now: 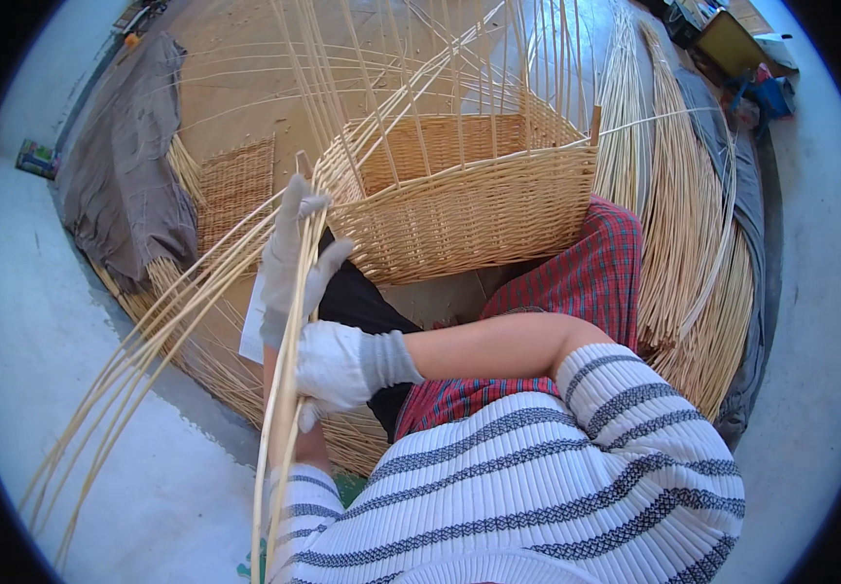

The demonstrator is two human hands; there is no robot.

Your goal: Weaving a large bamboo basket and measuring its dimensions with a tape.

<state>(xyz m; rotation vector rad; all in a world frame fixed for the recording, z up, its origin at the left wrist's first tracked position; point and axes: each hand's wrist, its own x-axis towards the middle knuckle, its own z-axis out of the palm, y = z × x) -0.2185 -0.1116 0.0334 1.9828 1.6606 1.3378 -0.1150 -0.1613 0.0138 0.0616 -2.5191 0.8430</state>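
A rectangular wicker basket (469,209) with tall upright stakes tilts across my lap. My left hand (292,255), in a pale glove, is at its near left corner. The left fingers stretch upward and the thumb stands apart, with long rods running across the palm. Just below, my right hand (338,365), also gloved, is closed around the long pale wicker rods (279,443), which trail down past my left forearm. Its fingertips are partly hidden. More loose rods (153,341) fan out to the lower left from the same corner.
Bundles of peeled rods (688,224) lie on the right beside dark cloth. A grey cloth (128,156) covers other bundles on the left, near a flat woven panel (235,190). Long stakes reach over the floor beyond the basket. A blue object (775,95) sits at the far right.
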